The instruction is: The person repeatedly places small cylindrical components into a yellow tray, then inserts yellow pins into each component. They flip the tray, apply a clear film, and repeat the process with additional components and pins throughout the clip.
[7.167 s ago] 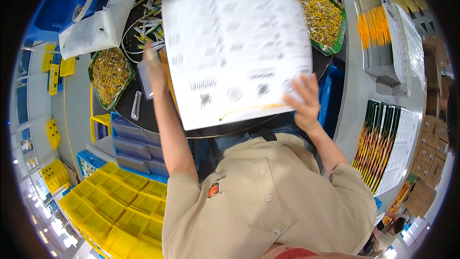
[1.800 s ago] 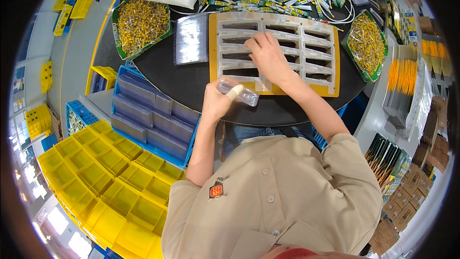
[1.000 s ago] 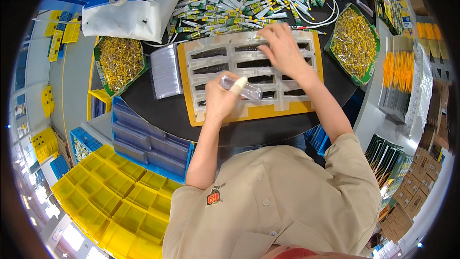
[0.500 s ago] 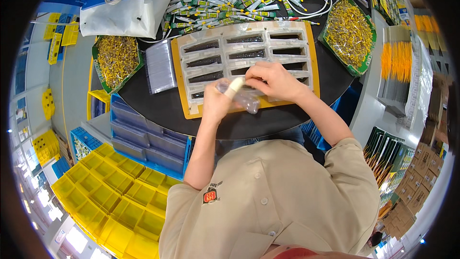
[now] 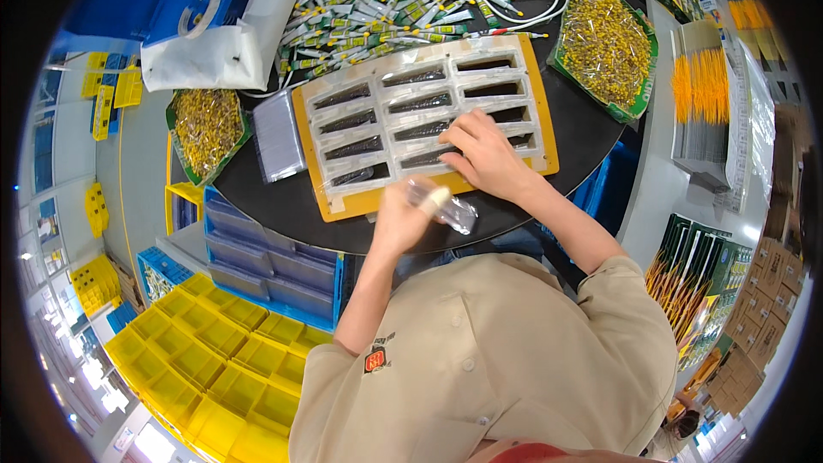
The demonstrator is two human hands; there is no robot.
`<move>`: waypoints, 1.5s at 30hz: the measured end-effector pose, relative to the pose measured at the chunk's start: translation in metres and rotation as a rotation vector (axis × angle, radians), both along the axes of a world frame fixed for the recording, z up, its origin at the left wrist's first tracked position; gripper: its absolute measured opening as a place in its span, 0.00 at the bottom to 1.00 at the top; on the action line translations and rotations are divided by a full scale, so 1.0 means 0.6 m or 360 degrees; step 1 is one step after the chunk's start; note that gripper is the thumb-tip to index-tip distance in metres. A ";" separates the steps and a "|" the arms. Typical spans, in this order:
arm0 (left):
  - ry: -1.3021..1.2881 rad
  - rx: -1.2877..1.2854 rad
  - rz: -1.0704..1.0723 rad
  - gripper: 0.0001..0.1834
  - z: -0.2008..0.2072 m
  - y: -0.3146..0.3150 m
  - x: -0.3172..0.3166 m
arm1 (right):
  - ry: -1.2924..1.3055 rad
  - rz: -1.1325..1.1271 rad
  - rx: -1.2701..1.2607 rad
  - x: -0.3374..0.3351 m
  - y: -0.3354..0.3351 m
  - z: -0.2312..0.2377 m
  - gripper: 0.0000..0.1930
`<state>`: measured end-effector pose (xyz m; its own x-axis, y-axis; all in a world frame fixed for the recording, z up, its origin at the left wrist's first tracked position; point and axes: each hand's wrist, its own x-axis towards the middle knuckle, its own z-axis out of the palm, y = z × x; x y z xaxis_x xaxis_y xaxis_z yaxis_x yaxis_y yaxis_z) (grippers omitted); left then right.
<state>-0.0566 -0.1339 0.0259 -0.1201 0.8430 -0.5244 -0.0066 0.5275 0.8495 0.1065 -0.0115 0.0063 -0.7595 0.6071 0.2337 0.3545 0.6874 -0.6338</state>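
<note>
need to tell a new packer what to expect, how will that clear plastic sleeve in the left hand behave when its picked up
The clear plastic sleeve looks thin and see-through, so it is probably very light and floppy. Its far end sticks out of the left hand with nothing under it, so it may sag or crumple if squeezed. The glossy film may be slippery; the fingertip covering might help grip.

1. The large printed sheet held up seven seconds ago is gone; the yellow tray (image 5: 429, 124) with its clear slotted cover now lies bare on the black table (image 5: 283, 206).
2. The right hand (image 5: 484, 154) has left the clear packet (image 5: 441, 204) and moved onto the tray's near row.
3. The left hand (image 5: 403, 219) now holds the packet alone at the table's near edge.
</note>
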 end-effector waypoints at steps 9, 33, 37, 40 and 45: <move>-0.0266 0.0159 -0.0059 0.16 -0.026 0.170 0.019 | 0.0008 0.0127 0.0105 0.046 0.201 0.023 0.06; -0.0158 0.0173 -0.0187 0.16 -0.044 0.092 0.086 | -0.0162 -0.0300 0.0487 0.123 0.086 0.019 0.11; 0.0105 0.0069 0.0021 0.13 -0.037 0.096 0.084 | -0.0014 0.0329 -0.0634 0.134 0.053 0.019 0.10; -0.0134 -0.0137 -0.0306 0.14 -0.006 0.071 0.076 | 0.0004 0.0062 0.0077 0.138 0.031 0.021 0.06; 0.0661 0.0741 0.0525 0.12 0.045 -0.044 -0.045 | -0.0222 -0.0237 0.0521 0.140 0.034 0.029 0.15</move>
